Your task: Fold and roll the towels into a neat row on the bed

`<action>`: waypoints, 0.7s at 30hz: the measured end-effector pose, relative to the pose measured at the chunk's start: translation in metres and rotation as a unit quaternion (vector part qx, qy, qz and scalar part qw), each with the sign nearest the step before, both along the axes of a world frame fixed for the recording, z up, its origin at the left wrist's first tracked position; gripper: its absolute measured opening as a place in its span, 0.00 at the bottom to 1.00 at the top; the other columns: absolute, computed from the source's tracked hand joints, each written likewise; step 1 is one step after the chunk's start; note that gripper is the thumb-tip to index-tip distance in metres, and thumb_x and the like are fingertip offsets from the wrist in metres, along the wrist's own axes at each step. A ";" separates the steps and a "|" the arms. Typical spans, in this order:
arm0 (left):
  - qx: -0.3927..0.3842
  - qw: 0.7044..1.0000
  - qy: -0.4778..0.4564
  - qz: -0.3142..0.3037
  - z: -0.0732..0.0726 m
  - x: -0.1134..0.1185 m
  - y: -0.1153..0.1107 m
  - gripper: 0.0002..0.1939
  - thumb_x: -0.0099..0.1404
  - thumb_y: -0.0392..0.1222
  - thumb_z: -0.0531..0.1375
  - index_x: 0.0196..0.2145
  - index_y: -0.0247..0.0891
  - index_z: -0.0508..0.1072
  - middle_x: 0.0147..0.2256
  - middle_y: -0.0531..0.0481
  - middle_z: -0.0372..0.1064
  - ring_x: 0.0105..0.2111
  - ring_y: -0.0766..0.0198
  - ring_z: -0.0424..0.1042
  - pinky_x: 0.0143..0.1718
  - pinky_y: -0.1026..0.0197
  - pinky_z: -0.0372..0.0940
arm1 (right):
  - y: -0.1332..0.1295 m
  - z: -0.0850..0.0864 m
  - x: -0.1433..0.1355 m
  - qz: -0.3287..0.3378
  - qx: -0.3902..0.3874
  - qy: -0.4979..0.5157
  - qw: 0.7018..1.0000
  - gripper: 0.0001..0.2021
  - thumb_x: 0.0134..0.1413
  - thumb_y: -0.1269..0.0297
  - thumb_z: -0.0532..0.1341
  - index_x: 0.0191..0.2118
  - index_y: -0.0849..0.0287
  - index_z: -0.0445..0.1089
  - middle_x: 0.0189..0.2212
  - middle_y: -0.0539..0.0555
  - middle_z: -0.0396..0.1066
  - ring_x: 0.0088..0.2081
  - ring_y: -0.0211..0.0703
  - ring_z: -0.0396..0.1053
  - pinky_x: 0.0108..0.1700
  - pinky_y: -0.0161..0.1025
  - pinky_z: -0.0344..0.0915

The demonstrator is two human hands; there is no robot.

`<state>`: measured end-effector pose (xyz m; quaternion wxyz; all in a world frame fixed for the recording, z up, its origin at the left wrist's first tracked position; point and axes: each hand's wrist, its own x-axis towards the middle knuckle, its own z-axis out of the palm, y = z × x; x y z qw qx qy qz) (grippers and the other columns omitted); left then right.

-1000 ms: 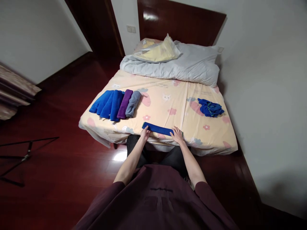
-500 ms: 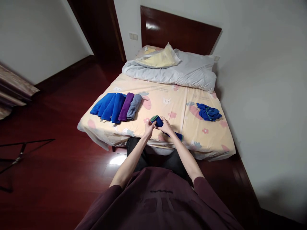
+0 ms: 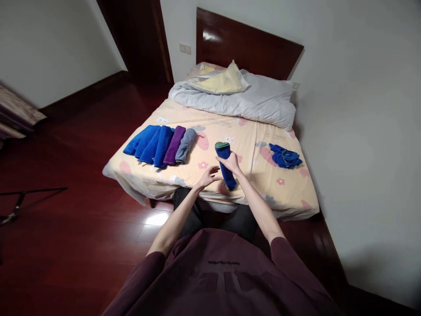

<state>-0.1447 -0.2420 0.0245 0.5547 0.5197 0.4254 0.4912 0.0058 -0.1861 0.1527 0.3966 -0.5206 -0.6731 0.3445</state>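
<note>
A rolled blue towel point(image 3: 223, 151) with a green edge at its top end is held over the front of the bed. My right hand point(image 3: 232, 163) wraps round its middle from the right side. To the left of the roll, my left hand point(image 3: 208, 176) has its fingers apart and grips nothing. On the bed's left side lie several rolled blue towels point(image 3: 163, 145), a purple rolled towel point(image 3: 174, 145) and a grey rolled towel point(image 3: 186, 145), side by side. A crumpled blue towel point(image 3: 285, 156) with green edging rests at the right.
The bed point(image 3: 226, 127) has a pale patterned sheet. A grey quilt point(image 3: 263, 98) and a yellow pillow point(image 3: 223, 81) lie near the dark headboard point(image 3: 246, 41). A thin black stand point(image 3: 19, 206) is on the floor at left.
My left hand has let go of the rolled towel and moved slightly down, its fingers spreading. My right hand has turned the roll to stand more lengthwise, green end up.
</note>
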 end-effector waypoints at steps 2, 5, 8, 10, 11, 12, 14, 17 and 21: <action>-0.016 0.998 0.062 -0.012 -0.015 -0.006 -0.002 0.42 0.46 0.48 0.79 0.57 0.38 0.72 0.58 0.33 0.73 0.60 0.41 0.71 0.60 0.38 0.67 | -0.002 0.010 -0.016 -0.019 -0.001 0.027 0.999 0.18 0.45 0.50 0.72 0.33 0.61 0.75 0.31 0.55 0.79 0.31 0.44 0.75 0.35 0.36 0.71; -0.012 0.994 0.110 0.001 -0.030 -0.020 0.000 0.40 0.49 0.47 0.76 0.59 0.36 0.73 0.51 0.36 0.77 0.54 0.43 0.76 0.57 0.40 0.70 | -0.002 0.022 -0.044 -0.033 -0.008 0.064 0.997 0.20 0.45 0.47 0.71 0.33 0.61 0.75 0.32 0.56 0.80 0.33 0.45 0.76 0.35 0.36 0.72; -0.002 0.988 0.141 0.061 -0.038 -0.041 0.005 0.39 0.52 0.46 0.72 0.60 0.33 0.72 0.50 0.37 0.78 0.51 0.44 0.78 0.56 0.41 0.72 | 0.001 0.029 -0.074 -0.048 -0.008 0.093 0.994 0.22 0.45 0.45 0.71 0.34 0.61 0.76 0.33 0.57 0.80 0.36 0.48 0.79 0.38 0.37 0.73; -0.005 0.981 0.165 0.103 -0.042 -0.060 0.008 0.35 0.53 0.44 0.69 0.58 0.32 0.74 0.48 0.38 0.79 0.49 0.44 0.78 0.55 0.41 0.72 | 0.003 0.032 -0.095 -0.058 -0.011 0.107 0.992 0.23 0.45 0.44 0.72 0.35 0.61 0.76 0.34 0.58 0.81 0.37 0.49 0.80 0.40 0.39 0.74; -0.008 0.977 0.175 0.118 -0.043 -0.070 0.010 0.33 0.53 0.44 0.68 0.56 0.31 0.75 0.46 0.38 0.79 0.47 0.45 0.78 0.54 0.42 0.72 | 0.004 0.034 -0.105 -0.062 -0.014 0.111 0.992 0.23 0.45 0.44 0.72 0.35 0.61 0.76 0.34 0.58 0.81 0.38 0.50 0.80 0.42 0.40 0.75; -0.012 0.974 0.184 0.132 -0.044 -0.080 0.011 0.31 0.52 0.43 0.67 0.54 0.31 0.76 0.45 0.39 0.79 0.46 0.45 0.78 0.54 0.42 0.72 | 0.005 0.035 -0.115 -0.063 -0.017 0.113 0.991 0.23 0.45 0.44 0.72 0.35 0.61 0.77 0.35 0.58 0.81 0.39 0.51 0.81 0.43 0.41 0.75; -0.011 0.967 0.200 0.159 -0.045 -0.100 0.014 0.28 0.50 0.42 0.65 0.50 0.32 0.77 0.43 0.40 0.79 0.46 0.45 0.78 0.53 0.42 0.72 | 0.006 0.038 -0.135 -0.061 -0.020 0.111 0.992 0.22 0.44 0.44 0.73 0.35 0.60 0.77 0.35 0.59 0.82 0.41 0.52 0.81 0.46 0.42 0.76; 0.005 0.956 0.212 0.205 -0.043 -0.129 0.018 0.28 0.47 0.40 0.61 0.48 0.33 0.76 0.43 0.40 0.79 0.47 0.45 0.76 0.55 0.43 0.71 | 0.008 0.043 -0.162 -0.041 -0.016 0.102 0.994 0.22 0.44 0.46 0.75 0.36 0.60 0.77 0.37 0.59 0.82 0.43 0.53 0.81 0.50 0.44 0.76; 0.023 0.953 0.189 0.235 -0.038 -0.163 0.023 0.29 0.45 0.39 0.57 0.47 0.32 0.76 0.42 0.41 0.78 0.45 0.47 0.75 0.53 0.46 0.72 | 0.013 0.047 -0.194 -0.008 -0.011 0.081 0.997 0.24 0.45 0.46 0.76 0.36 0.63 0.77 0.38 0.61 0.82 0.45 0.55 0.80 0.52 0.46 0.75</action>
